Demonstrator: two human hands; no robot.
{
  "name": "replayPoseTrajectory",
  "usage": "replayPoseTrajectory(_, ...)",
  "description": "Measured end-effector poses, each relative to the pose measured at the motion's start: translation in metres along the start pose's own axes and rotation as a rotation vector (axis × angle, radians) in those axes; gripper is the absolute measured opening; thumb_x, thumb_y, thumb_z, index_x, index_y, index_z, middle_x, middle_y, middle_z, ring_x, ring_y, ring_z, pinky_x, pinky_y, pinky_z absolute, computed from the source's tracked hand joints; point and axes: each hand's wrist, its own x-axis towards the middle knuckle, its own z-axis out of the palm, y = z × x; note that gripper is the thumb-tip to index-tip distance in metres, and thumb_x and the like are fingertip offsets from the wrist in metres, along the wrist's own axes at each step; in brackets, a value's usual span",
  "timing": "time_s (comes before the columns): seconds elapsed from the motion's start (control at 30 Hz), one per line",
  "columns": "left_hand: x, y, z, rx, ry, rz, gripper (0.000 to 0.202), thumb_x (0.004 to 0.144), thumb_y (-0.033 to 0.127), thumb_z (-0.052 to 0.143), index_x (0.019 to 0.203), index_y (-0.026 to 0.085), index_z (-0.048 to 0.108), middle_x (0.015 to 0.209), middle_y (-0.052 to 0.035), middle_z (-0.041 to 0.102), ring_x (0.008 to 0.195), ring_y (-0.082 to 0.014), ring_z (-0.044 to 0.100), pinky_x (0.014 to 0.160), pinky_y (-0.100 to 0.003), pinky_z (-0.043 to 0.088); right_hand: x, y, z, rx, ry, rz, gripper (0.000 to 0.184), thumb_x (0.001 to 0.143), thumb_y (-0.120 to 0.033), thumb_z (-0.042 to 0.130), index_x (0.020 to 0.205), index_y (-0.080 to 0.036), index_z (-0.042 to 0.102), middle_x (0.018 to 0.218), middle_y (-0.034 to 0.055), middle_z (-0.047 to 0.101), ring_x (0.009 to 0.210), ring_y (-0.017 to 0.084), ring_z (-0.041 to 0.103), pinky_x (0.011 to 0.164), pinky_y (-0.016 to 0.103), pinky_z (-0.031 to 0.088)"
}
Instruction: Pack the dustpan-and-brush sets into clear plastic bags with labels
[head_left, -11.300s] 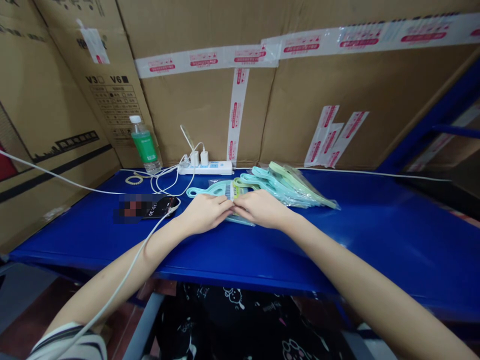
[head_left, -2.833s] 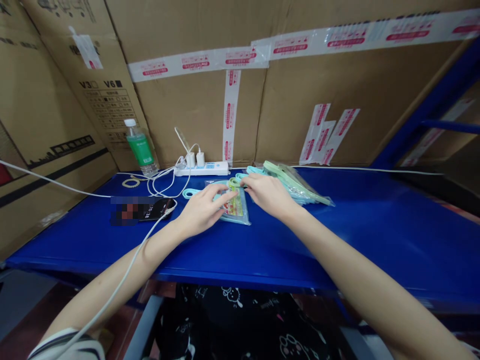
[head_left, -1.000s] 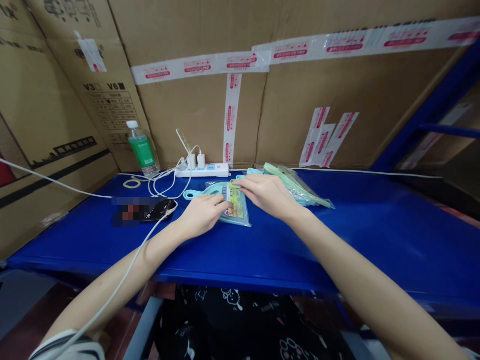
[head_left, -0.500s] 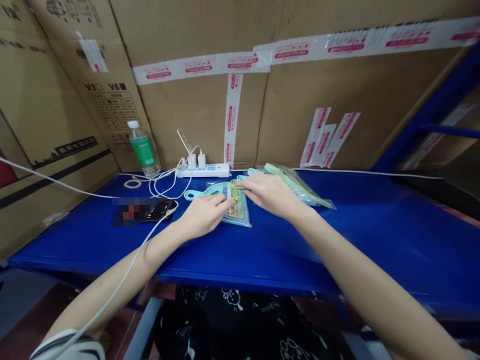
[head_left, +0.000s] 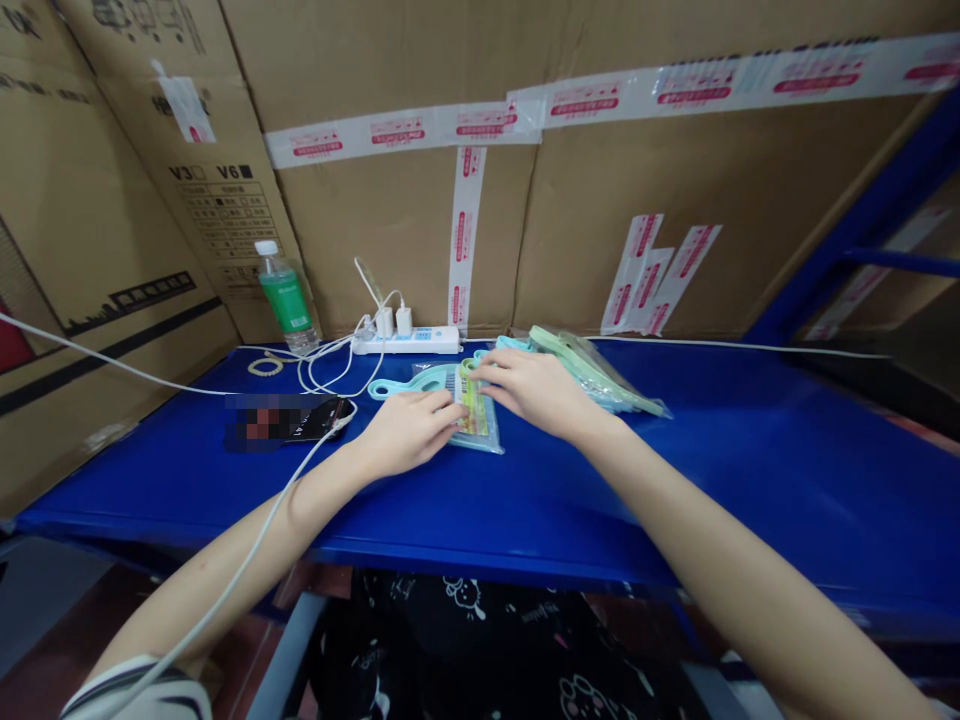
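A clear plastic bag (head_left: 489, 436) with a yellow label (head_left: 472, 410) lies flat, holding a light-blue plastic tool (head_left: 427, 378) whose looped handle points left. My left hand (head_left: 409, 430) is closed on the near left side of this bag, its fingertips at the label. From the right, my right hand (head_left: 544, 392) lies over the bag's right edge, fingers apart and slightly bent, their tips by the label. Beyond that hand, more bagged tools, pale green (head_left: 581, 360) and light blue, lie in a pile, partly hidden by it.
A white power strip (head_left: 409, 342) with chargers and loose cables sits at the back. To its left stands a green-labelled bottle (head_left: 289, 300). A dark phone-like object (head_left: 319, 420) lies front left on the blue table (head_left: 510, 510). Cardboard (head_left: 390, 220) walls the back.
My left thumb has drawn back slightly from the label. My right hand has shifted a little to the right, and its fingers are more spread. The bags stay in place.
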Motion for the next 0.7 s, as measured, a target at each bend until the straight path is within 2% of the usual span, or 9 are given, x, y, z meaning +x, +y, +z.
replayPoseTrajectory(0.1, 0.0001, 0.0002, -0.0006, -0.017, 0.013, 0.003, 0.023, 0.098, 0.025, 0.040, 0.097, 0.017, 0.061, 0.080, -0.0027, 0.062, 0.067, -0.0148, 0.060, 0.057, -0.025, 0.044, 0.0006, 0.0007, -0.0005, 0.010, -0.100, 0.008, 0.016, 0.088, -0.015, 0.057, 0.079, -0.021, 0.068, 0.078, 0.0029, 0.071, 0.072, 0.018, 0.063, 0.057, 0.027, 0.035)
replayPoseTrajectory(0.3, 0.0014, 0.0009, -0.0031, -0.008, 0.055, -0.011, 0.023, 0.098, 0.025, 0.039, 0.106, 0.017, 0.059, 0.087, -0.0045, 0.063, 0.067, -0.0144, 0.059, 0.055, -0.025, 0.043, 0.0020, -0.0034, -0.0009, 0.050, -0.221, 0.018, 0.014, 0.084, -0.011, 0.060, 0.076, -0.019, 0.068, 0.075, 0.0036, 0.069, 0.068, 0.017, 0.061, 0.055, 0.027, 0.031)
replayPoseTrajectory(0.4, 0.0014, 0.0005, -0.0027, 0.001, 0.036, -0.013, 0.022, 0.097, 0.021, 0.039, 0.093, 0.016, 0.061, 0.079, -0.0027, 0.062, 0.063, -0.0138, 0.058, 0.055, -0.024, 0.042, 0.0021, -0.0048, -0.0012, 0.065, -0.275, 0.012, 0.015, 0.083, -0.009, 0.060, 0.074, -0.018, 0.068, 0.075, 0.0041, 0.069, 0.069, 0.017, 0.061, 0.056, 0.027, 0.032)
replayPoseTrajectory(0.5, 0.0011, -0.0003, -0.0008, 0.007, -0.002, -0.002, 0.026, 0.097, 0.019, 0.039, 0.081, 0.017, 0.059, 0.068, 0.0004, 0.059, 0.059, -0.0128, 0.056, 0.055, -0.024, 0.042, 0.0013, -0.0040, -0.0014, 0.050, -0.258, 0.017, 0.012, 0.082, -0.009, 0.061, 0.080, -0.017, 0.069, 0.081, 0.0055, 0.069, 0.074, 0.018, 0.061, 0.058, 0.027, 0.034)
replayPoseTrajectory(0.7, 0.0010, -0.0011, 0.0014, 0.022, 0.052, 0.039, 0.027, 0.098, 0.021, 0.037, 0.088, 0.016, 0.061, 0.070, 0.0000, 0.060, 0.060, -0.0134, 0.056, 0.054, -0.025, 0.042, -0.0018, 0.0010, 0.0022, 0.063, -0.199, 0.001, 0.015, 0.081, -0.007, 0.062, 0.083, -0.020, 0.069, 0.080, 0.0035, 0.068, 0.075, 0.018, 0.062, 0.062, 0.028, 0.041)
